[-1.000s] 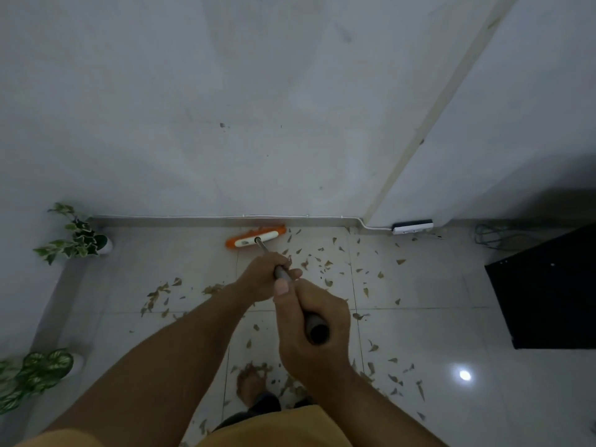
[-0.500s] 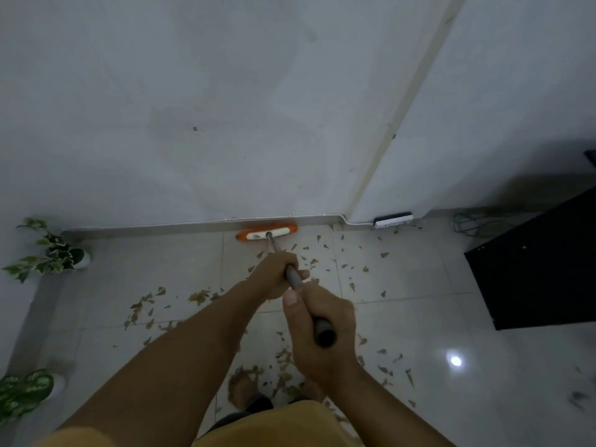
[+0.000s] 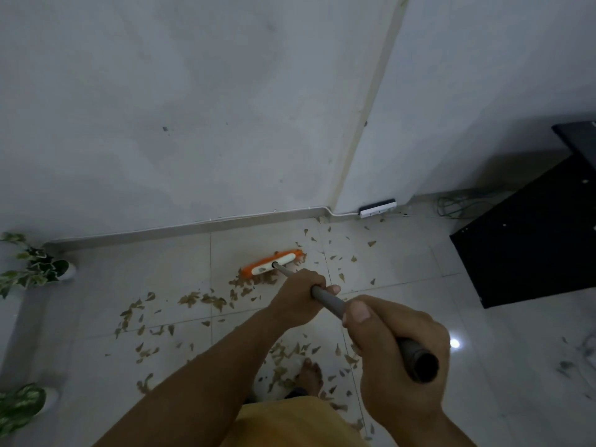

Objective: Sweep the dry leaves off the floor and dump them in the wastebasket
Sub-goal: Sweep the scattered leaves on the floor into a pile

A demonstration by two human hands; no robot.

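Sweeping: both hands, left (image 3: 298, 298) and right (image 3: 392, 345), clenched the broom (image 3: 273, 265) handle. Head sat mid-floor, off the wall. Leaves (image 3: 206, 300) mostly scattered, unpiled; wastebasket not seen, dumping left.

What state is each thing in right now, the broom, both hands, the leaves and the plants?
Broom head: down on the floor, away from the wall, leaves bunched against it.
Broom handle: slanted, gripped by both hands.
Left hand: holds the handle lower down.
Right hand: holds the handle's top end.
Dry leaves: scattered on the tiles.
Potted plants: upright by the left wall.
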